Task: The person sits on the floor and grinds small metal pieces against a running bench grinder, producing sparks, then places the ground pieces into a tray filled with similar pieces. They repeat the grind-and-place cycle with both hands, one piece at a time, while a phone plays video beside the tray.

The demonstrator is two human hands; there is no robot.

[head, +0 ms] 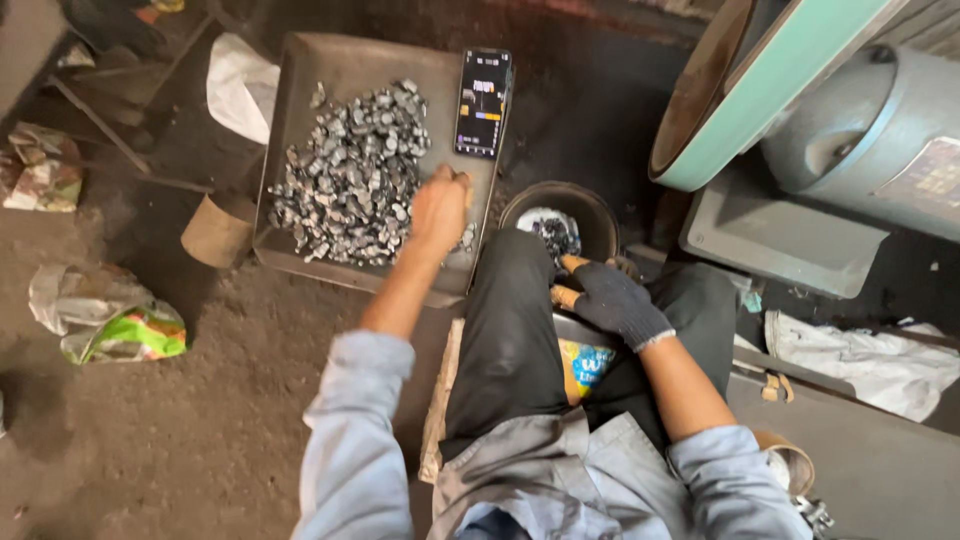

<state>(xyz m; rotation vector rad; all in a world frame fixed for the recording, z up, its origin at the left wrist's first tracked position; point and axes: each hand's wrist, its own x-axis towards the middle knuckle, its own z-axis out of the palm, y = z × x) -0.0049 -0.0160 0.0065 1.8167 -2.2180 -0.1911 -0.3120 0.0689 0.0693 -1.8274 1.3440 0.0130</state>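
My bare left hand (438,205) reaches forward into a square metal tray (300,80) and rests at the right edge of a heap of small grey metal pieces (350,170), fingers curled down among them. Whether it holds a piece is hidden. My right hand (608,293), in a dark knitted glove with orange fingertips, rests on my knee beside a round dark bowl (590,205) that holds several more metal pieces. Nothing shows in its grip. A phone (483,102) with a lit screen lies on the tray's right rim.
A large green-rimmed wheel (770,90) and a grey motor housing (880,130) stand at the right. A cardboard tube (215,232) stands left of the tray. Crumpled bags (105,320) and white sacks (870,360) lie on the dirt floor.
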